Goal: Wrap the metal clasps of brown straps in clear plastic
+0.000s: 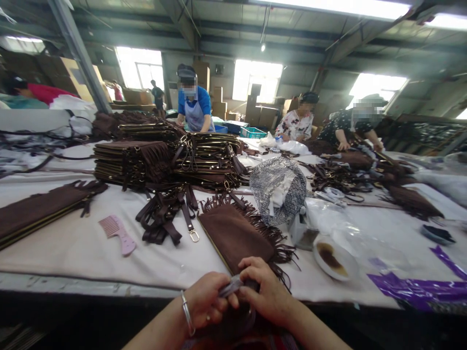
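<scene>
My left hand (pixel 208 297), with a silver bangle on its wrist, is closed on a bunched grey cloth (pixel 231 286). My right hand (pixel 265 290) curls its fingers round the other side of the same cloth. Both hands are close together at the table's front edge; part of what lies below them is dark and hidden. Just beyond them a brown fringed pouch (pixel 237 233) lies flat on the table. A wrist strap with a gold clasp (pixel 194 236) and a heap of brown straps (pixel 160 218) lie to its left.
A pink comb (pixel 117 235) and a long brown zippered piece (pixel 44 209) lie on the left. Stacked pouches (pixel 134 163) stand behind. A white dish (pixel 337 257) of brown liquid, plastic bags and purple wrapping (pixel 412 289) are on the right. Co-workers stand across the table.
</scene>
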`<action>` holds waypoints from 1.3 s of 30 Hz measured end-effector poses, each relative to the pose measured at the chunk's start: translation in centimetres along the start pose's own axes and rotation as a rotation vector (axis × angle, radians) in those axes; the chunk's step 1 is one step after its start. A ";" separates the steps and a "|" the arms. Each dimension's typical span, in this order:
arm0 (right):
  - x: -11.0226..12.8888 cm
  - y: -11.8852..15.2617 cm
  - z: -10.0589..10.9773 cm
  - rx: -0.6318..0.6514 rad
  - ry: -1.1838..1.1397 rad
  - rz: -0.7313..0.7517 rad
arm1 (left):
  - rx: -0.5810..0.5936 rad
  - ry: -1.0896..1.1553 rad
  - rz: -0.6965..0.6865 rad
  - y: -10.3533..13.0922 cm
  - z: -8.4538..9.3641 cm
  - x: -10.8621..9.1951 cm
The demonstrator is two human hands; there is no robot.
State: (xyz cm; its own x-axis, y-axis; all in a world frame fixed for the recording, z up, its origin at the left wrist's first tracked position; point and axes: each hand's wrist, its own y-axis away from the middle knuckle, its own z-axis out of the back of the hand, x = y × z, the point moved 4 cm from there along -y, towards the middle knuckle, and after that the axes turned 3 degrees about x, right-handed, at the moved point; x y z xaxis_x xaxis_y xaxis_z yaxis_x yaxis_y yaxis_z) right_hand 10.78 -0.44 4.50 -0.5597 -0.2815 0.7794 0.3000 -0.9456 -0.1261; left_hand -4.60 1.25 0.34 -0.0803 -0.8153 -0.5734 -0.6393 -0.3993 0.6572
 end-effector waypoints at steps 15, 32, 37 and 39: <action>-1.3 -0.7 1.6 -0.003 0.124 0.092 | -0.092 -0.184 -0.102 0.3 -0.1 0.1; 0.7 -0.1 -1.0 0.078 0.436 0.132 | -0.293 -0.556 -0.342 0.4 -0.4 0.2; 0.5 -0.7 -0.7 0.101 0.339 -0.034 | -0.397 -0.678 -0.508 1.1 -1.0 0.5; 0.3 -1.1 -0.8 0.109 0.266 -0.090 | -0.409 -0.695 -0.538 1.2 -1.0 0.7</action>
State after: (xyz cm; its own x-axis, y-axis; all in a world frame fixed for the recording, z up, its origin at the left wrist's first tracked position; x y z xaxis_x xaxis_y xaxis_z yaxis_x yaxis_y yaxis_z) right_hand 9.67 0.35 4.39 -0.7663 -0.2439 0.5944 0.3130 -0.9497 0.0138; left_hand -4.62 -0.28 1.21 -0.3724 -0.1037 -0.9222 -0.4180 -0.8685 0.2664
